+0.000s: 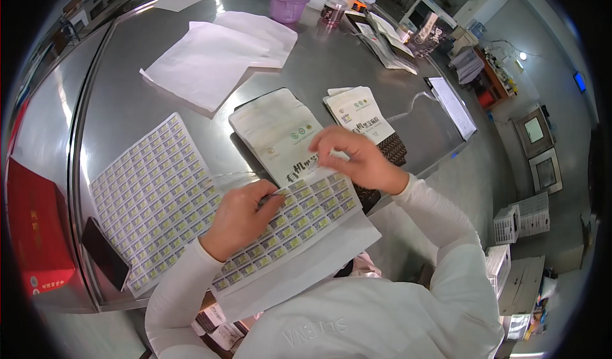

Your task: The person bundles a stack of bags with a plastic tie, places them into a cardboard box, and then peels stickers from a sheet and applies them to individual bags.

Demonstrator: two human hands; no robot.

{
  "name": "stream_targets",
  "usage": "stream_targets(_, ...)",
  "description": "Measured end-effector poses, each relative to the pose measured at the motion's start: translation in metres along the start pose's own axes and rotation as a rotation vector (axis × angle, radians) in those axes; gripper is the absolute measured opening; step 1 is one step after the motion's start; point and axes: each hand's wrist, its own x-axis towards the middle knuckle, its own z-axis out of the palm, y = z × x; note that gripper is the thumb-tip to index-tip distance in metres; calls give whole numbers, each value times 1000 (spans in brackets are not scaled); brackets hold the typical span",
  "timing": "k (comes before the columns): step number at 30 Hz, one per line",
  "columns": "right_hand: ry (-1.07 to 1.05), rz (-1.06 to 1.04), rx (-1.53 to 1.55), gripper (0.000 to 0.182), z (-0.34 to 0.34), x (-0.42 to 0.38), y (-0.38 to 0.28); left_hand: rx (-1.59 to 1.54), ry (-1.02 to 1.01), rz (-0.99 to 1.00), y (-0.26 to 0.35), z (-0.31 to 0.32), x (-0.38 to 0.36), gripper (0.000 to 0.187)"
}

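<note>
A sheet of small green-and-white stickers (299,222) lies across the table's near edge, over a plain white sheet (331,250). My left hand (245,217) pinches this sticker sheet at its upper left edge. Over the sheet's top edge, my right hand (357,158) has its thumb and forefinger curled together; whatever is between them is too small to make out. Just beyond is a stack of white printed pouches (274,129), partly covered by my right hand. A second, smaller pouch stack (360,110) is to its right. Another sticker sheet (153,199) lies flat at left.
White paper sheets (217,53) lie on the steel table (127,97). A purple bowl (288,6), a jar (333,11) and a pile of papers (386,40) stand at the back. A clipboard (452,107) is at right, a dark phone-like object (104,254) and red box (37,231) at left.
</note>
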Motion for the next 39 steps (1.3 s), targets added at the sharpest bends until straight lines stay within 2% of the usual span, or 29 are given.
stream_targets(1,69,231,66,8,-2,3,-7,35,60,112,-3,3,-1,18)
stream_targets(3,2,371,-7,9,-3,21,-3,109,169,338,-12,13,-1,15)
stream_targets(6,-155,433,11,13,18,34,20,208,98,344,-12,17,-2,13)
stream_targets(9,-299,411,-228,13,30,47,19,200,86,317,-17,19,-1,14)
stream_targets(22,-363,442,-236,14,39,57,29,211,106,334,-22,22,-1,15)
stream_targets(28,-301,402,-296,16,47,55,28,199,94,316,-21,22,0,14)
stream_targets(31,-263,366,-328,23,55,49,31,197,83,296,-20,22,-1,14)
stream_targets(34,-244,452,-378,39,55,48,27,203,91,298,-23,25,-1,14)
stream_targets(39,-13,549,-550,67,30,38,25,245,93,334,-23,23,-1,14)
